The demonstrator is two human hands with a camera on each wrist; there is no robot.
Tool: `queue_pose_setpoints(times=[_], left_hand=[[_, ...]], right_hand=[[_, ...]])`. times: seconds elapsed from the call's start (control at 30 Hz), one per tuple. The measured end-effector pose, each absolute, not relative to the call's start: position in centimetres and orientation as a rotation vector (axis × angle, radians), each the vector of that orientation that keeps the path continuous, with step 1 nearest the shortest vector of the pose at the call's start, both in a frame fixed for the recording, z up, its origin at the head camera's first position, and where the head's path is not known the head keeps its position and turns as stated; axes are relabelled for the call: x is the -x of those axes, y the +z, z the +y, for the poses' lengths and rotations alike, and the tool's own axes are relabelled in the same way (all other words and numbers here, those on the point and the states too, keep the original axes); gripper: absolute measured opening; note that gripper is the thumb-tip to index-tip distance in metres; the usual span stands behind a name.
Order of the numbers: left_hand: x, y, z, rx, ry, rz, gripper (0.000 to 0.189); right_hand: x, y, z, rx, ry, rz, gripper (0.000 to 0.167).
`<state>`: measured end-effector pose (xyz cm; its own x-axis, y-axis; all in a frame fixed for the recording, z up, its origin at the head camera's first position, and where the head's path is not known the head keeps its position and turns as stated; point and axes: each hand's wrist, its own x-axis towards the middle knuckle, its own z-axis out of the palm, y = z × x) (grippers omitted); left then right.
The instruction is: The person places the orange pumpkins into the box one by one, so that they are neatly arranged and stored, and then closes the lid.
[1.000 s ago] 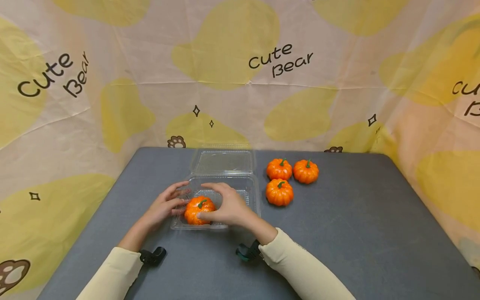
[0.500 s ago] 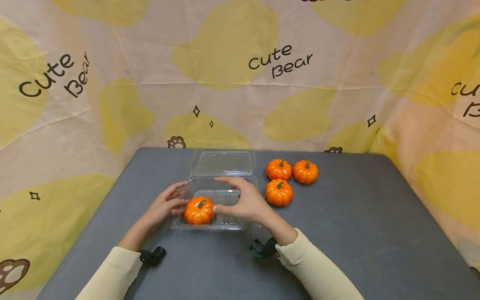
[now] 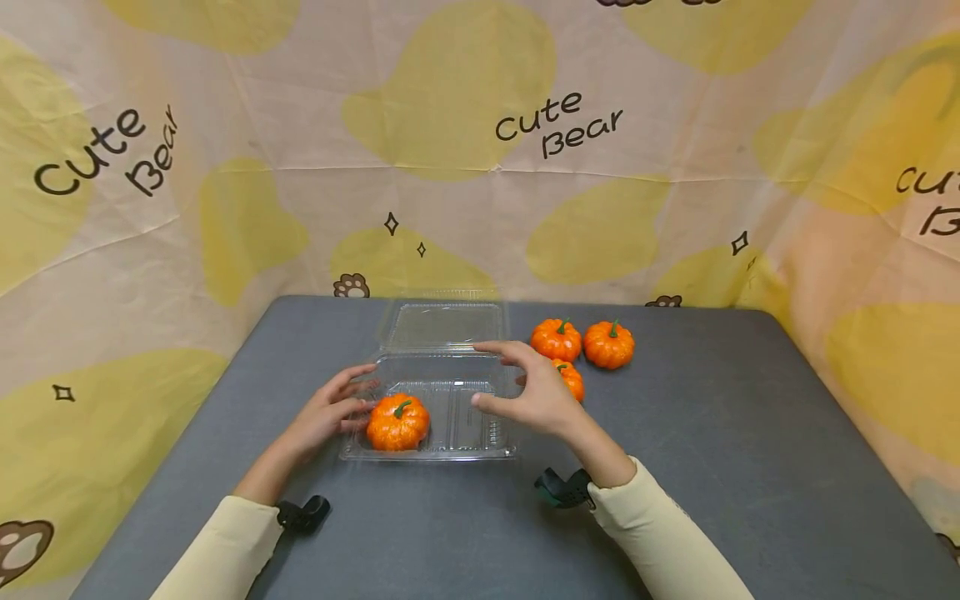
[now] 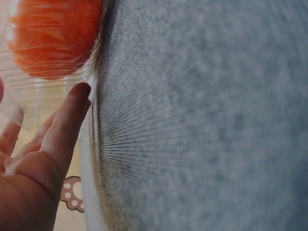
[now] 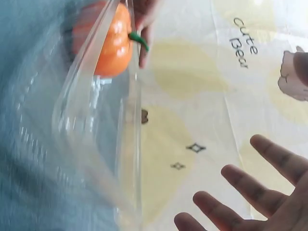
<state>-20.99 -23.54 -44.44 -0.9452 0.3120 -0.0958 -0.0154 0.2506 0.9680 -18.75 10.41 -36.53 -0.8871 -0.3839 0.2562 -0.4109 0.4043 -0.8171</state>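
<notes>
A clear plastic clamshell box (image 3: 468, 425) lies with its lid (image 3: 448, 325) folded back. One small orange pumpkin (image 3: 398, 422) with a green stem sits in the left part of the box. My left hand (image 3: 327, 412) rests by the box's left side with fingers extended; in the left wrist view the fingertips lie close against the ribbed wall. Over the box's right edge is my right hand (image 3: 538, 390), thumb and fingers spread, nothing between them. Behind it a second pumpkin (image 3: 572, 382) is partly hidden.
Two more pumpkins (image 3: 556, 340) (image 3: 609, 345) stand at the back, right of the box. The grey table (image 3: 712, 467) meets a patterned cloth backdrop (image 3: 450, 125) at the rear and sides.
My right hand has let go of the pumpkin in the box and moved right and slightly away, over the box's right edge. The left hand has stayed in place.
</notes>
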Motion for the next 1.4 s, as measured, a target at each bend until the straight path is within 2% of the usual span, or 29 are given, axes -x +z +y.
queue_pose_setpoints(times=[0.47,1.4], left_hand=[[21.0,-44.3,-23.5,-0.286,1.748,2.266,0.058],[20.8,-44.3,-23.5,-0.282,1.74,2.267,0.059]], right_hand=[[19.2,-37.4,14.6,-0.593,1.272,-2.588,0.055],[21.0,-41.7,18.5,-0.239,1.21,-2.734,0.066]])
